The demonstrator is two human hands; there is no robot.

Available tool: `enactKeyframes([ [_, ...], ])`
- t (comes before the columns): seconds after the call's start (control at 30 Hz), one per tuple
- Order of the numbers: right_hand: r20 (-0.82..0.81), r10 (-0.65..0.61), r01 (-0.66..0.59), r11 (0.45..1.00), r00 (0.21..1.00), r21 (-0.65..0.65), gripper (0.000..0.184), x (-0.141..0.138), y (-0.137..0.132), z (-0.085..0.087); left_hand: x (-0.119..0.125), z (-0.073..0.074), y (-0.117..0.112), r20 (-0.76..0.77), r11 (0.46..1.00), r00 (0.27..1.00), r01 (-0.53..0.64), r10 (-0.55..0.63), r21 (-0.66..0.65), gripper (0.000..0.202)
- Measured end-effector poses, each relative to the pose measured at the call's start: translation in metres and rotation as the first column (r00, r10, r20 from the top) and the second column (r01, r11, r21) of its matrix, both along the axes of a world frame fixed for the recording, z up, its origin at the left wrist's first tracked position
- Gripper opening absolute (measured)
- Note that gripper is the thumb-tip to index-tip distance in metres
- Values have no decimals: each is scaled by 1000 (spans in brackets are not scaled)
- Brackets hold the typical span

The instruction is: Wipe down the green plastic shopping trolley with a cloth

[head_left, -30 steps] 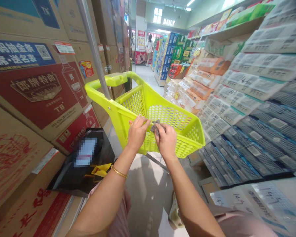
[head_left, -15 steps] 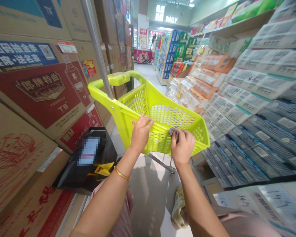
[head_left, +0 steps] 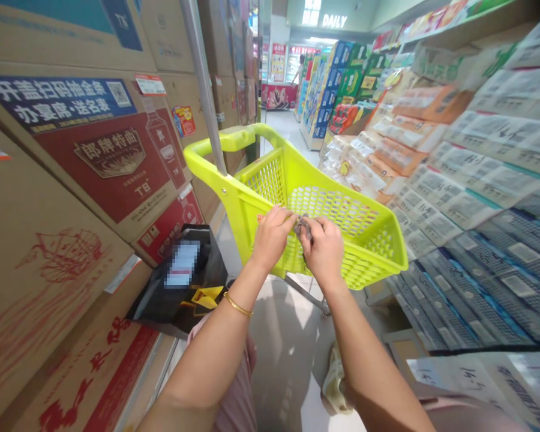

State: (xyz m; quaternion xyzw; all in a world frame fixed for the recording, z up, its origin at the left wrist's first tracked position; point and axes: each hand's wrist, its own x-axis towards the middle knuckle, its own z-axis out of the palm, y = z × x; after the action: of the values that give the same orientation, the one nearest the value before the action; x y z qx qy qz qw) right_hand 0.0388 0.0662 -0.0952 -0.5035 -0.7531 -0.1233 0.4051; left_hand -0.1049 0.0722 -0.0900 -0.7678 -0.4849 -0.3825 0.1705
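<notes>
Two hands (head_left: 324,247), cloth (head_left: 302,227) at cart (head_left: 239,210)

The glossy pale floor (head_left: 279,348) carries the lime-green shopping cart (head_left: 297,174) and a person's pale shoe (head_left: 335,384).

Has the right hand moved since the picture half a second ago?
Yes. Judged against the cart, the right hand has shifted along the near side toward the handle end, closer to the left hand.

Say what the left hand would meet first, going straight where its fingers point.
The left hand would likely meet the grey bundle in the right hand; depth and contact are unclear.
</notes>
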Motion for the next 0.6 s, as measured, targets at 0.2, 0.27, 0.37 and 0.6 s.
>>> enactKeyframes([
  [0.2, -28, -90, 93, 992, 996, 88, 25, 50, -14, -13, -3, 0, 1, -36, 1000, 999, 8, -7, 16, 26],
  [0.27, -61, -151, 157, 982, 987, 102, 23, 64, -18, -15, -2, 0, 1, -30, 1000, 999, 12, -11, 18, 26],
  [0.37, -109, -235, 246, 963, 966, 107, 22, 71, -21, -15, 0, 0, 1, -10, 999, 1000, 15, -15, 33, 27],
  [0.6, -117, -273, 282, 957, 955, 70, 24, 27, -12, -3, 7, 0, -1, 48, 998, 999, -25, 22, 55, 26],
])
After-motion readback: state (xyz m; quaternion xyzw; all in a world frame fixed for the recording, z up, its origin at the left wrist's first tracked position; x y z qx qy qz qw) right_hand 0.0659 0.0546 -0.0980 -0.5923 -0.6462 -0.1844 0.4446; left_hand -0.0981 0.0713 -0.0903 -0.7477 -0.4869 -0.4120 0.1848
